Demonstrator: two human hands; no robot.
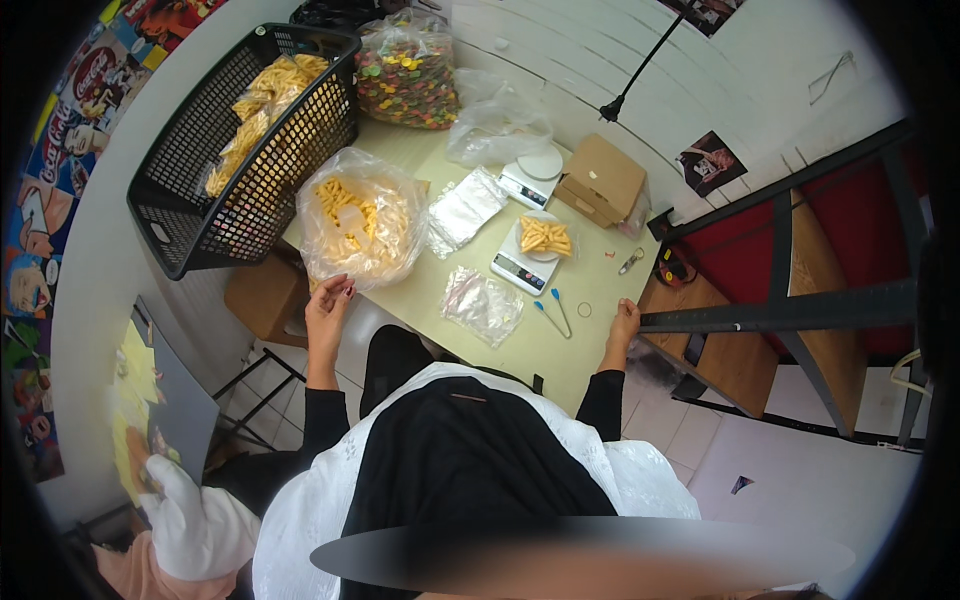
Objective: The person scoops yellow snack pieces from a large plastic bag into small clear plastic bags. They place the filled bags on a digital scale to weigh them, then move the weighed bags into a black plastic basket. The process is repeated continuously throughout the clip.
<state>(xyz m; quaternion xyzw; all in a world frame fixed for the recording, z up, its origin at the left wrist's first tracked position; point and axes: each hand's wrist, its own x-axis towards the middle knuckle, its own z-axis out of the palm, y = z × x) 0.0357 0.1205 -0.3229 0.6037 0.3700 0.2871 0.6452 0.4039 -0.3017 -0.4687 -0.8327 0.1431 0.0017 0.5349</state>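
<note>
My left hand [328, 298] is at the near edge of a large clear plastic bag [405, 255] of yellow stick-shaped snacks. Its fingers are bent and close to the plastic; whether they grip it is unclear. Inside the bag lies a translucent scoop or cup [351, 219]. At the table's right edge rests my right hand [625, 321], fingers curled, with nothing visible in it. A digital kitchen scale [517, 271] carries a clear packet of snack sticks [545, 236]. Blue-tipped tongs [553, 315] lie in front of it, beside flat clear plastic bags [481, 306].
A black plastic basket [169, 232] with bagged snacks stands at the left. Behind are a bag of colourful snacks [409, 82], a second scale [529, 187], plastic pouches [469, 210] and a cardboard box [604, 180]. Another person's white sleeve [176, 487] shows at lower left.
</note>
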